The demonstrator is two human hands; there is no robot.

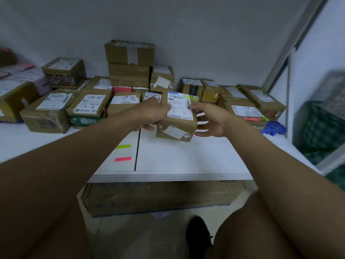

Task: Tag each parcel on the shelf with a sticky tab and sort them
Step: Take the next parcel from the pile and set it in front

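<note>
Parcel [176, 116], label print blurred, gripped by left hand [153, 113]; right hand [211, 120] spread, empty.

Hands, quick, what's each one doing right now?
Left hand: closed on the left side of the cardboard parcel, holding it.
Right hand: open, fingers spread at the parcel's right side; contact unclear.

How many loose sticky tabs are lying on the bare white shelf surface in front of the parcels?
2: a yellow-green tab and, nearer the shelf's front edge, a pink tab, both just left of the shelf seam. The left forearm may hide others.
</note>
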